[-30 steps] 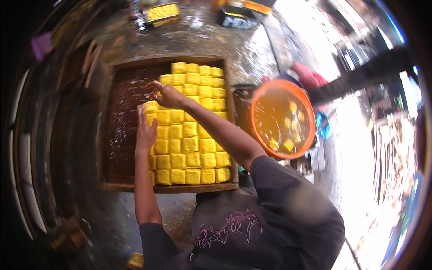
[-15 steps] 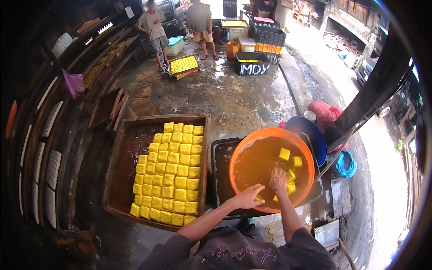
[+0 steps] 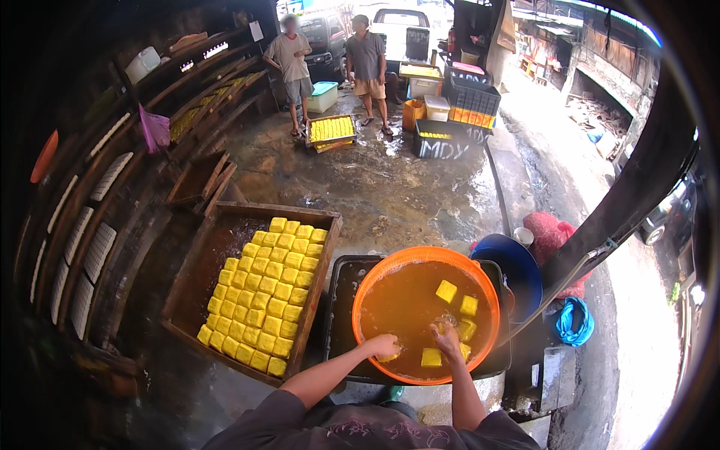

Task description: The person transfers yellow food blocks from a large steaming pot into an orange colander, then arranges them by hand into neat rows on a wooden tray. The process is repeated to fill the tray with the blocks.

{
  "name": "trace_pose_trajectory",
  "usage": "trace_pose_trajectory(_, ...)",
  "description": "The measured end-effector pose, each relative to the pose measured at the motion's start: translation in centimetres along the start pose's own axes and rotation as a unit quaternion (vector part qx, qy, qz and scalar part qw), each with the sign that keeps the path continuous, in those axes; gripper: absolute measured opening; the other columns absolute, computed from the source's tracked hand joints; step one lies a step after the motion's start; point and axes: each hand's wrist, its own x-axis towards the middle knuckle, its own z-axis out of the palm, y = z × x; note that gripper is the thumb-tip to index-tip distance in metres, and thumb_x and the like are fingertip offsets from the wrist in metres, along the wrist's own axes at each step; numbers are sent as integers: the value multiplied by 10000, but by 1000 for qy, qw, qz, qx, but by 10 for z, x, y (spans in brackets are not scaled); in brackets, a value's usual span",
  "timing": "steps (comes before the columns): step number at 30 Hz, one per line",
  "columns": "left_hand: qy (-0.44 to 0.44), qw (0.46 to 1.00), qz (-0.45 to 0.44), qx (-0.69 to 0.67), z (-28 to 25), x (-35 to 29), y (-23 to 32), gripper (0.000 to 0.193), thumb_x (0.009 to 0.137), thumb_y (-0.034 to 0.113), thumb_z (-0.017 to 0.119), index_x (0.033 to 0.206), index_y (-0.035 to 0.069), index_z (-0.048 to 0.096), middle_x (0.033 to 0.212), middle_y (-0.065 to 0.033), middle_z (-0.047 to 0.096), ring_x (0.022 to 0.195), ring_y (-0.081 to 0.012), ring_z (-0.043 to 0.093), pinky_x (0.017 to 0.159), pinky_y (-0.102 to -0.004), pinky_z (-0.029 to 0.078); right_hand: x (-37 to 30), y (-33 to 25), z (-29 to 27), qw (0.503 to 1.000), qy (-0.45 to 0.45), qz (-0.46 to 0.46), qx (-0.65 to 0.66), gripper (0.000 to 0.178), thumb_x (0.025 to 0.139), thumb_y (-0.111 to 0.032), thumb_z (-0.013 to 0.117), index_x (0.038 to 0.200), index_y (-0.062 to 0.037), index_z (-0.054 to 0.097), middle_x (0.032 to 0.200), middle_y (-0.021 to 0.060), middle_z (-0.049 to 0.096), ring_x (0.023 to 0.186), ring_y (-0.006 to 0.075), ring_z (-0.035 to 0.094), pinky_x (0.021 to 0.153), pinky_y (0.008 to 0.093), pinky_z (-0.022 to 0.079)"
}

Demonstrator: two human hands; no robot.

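A round orange basin (image 3: 363, 279) holds cloudy brown-yellow liquid with several yellow tofu blocks floating in it, one tofu block (image 3: 446, 291) near the far side. At the basin's left inner edge, my left hand (image 3: 384, 346) is closed on a tofu block (image 3: 388, 358) that shows just below the fingers. My right hand (image 3: 448, 342) dips its fingertips into the liquid at the right, closed around a partly hidden tofu block; ripples surround them. Left of the basin, a wooden tray (image 3: 180, 305) carries tight rows of yellow tofu blocks (image 3: 260, 300).
Under the basin is a black tub (image 3: 336, 300). A blue tub (image 3: 517, 255), a red sack (image 3: 547, 238) and a slanted post (image 3: 600, 217) stand right. Racks (image 3: 112, 217) line the left. Two people (image 3: 367, 64) stand beyond the wet floor near stacked crates (image 3: 471, 94).
My left hand has gone from spread fingers over the basin's near rim to closed on a tofu block at its left. My right hand stays in the liquid. The view has shifted.
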Motion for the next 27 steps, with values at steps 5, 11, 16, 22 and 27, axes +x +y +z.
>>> trace_pose_trajectory(5, -58, 748, -57, -659, -13, -21, 9, 317, 1134, 200, 594, 1306, -45, 698, 1205, -154, 780, 1126, -253, 768, 983, -424, 639, -2, -34, 20, 827, -54, 307, 468, 407, 1051, -187, 728, 1427, -80, 616, 1203, 115, 743, 1017, 311, 754, 852, 486, 657)
trace_pose_trajectory(11, 46, 450, 286, -845, -139, -175, -25, 510, 1109, 285, 645, 1493, -46, 584, 1394, -226, 707, 1275, -390, 707, 1137, -496, 573, 45, -199, 87, 785, -178, 187, 563, 409, 1053, -226, 739, 1405, -55, 617, 1245, 179, 752, 1095, 343, 755, 917, 504, 651)
trace_pose_trajectory(16, 221, 451, 407, -763, -248, -334, -195, 422, 1112, 226, 669, 1468, 13, 594, 1467, -299, 636, 1314, -477, 677, 1082, -483, 634, 116, -408, 291, 866, -420, -35, 269, 488, 1051, -138, 732, 1492, -20, 561, 1351, 181, 717, 1203, 326, 730, 988, 437, 633)
trace_pose_trajectory(22, 534, 540, 115, -641, -322, -400, -368, 327, 1098, 214, 719, 1394, 84, 666, 1234, -113, 746, 1045, -218, 744, 946, -371, 634, 183, -573, 592, 821, -356, -339, -290, 737, 1005, -544, 797, 1567, -119, 578, 1416, 188, 703, 1368, 316, 649, 1149, 454, 523)
trace_pose_trajectory(27, 509, 600, 137, -602, -412, -346, -441, 464, 1143, 221, 640, 1568, 43, 577, 1460, -139, 673, 1309, -264, 677, 1097, -405, 563, 228, -601, 629, 847, -528, -43, -40, 762, 1095, -707, 562, 1516, -75, 619, 1378, 207, 718, 1298, 308, 688, 1140, 433, 531)
